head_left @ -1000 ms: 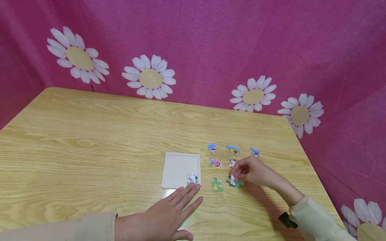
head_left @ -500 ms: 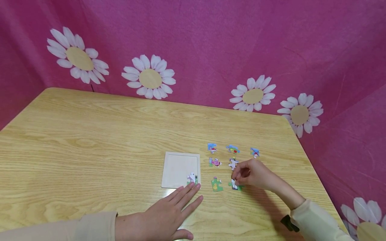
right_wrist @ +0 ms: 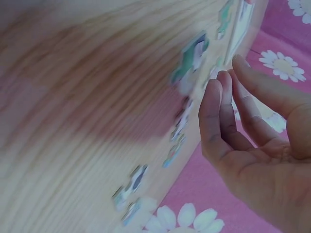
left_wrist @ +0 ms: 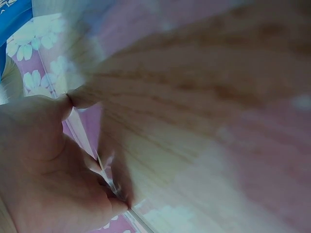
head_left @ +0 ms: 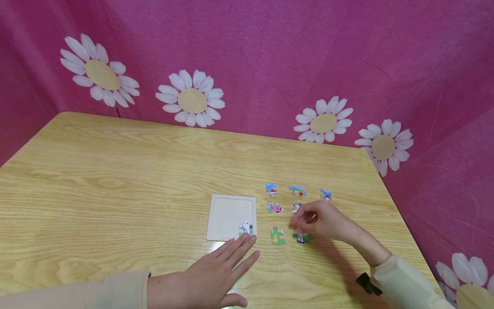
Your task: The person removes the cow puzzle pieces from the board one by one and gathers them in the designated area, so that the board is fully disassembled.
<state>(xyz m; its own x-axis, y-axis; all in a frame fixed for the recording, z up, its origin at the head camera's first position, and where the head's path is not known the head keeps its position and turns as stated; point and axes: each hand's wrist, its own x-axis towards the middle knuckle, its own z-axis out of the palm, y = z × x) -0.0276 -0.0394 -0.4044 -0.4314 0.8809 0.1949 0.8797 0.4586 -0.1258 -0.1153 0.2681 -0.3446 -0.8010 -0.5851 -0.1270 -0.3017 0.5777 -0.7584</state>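
My left hand (head_left: 216, 272) lies with straight fingers at the near right corner of a square wooden puzzle tray (head_left: 211, 219). Its fingertips overlap the tray's front rim and sit right at a white-and-green puzzle piece (head_left: 245, 227) in that corner. My right hand (head_left: 322, 221) hovers over a green-and-white jigsaw piece (head_left: 299, 237) on the table. In the right wrist view, its fingers (right_wrist: 211, 111) are loosely bent with nothing seen between them, and the green piece (right_wrist: 189, 60) lies beyond the fingertips. Partly covered by the right hand is a white piece (head_left: 296, 208).
Left of the right hand lie a green duck piece (head_left: 277, 236) and a pink piece (head_left: 275, 208). Behind them, a row holds a blue piece (head_left: 271, 189), a colourful piece (head_left: 298, 191) and another blue piece (head_left: 326, 194). A pink flowered curtain (head_left: 251, 64) hangs behind the wooden table (head_left: 115, 180).
The green-and-white piece has turned and shifted slightly toward the table's front. My right hand moved right, then back left, lifting its fingertips off the piece. The left hand stays still.
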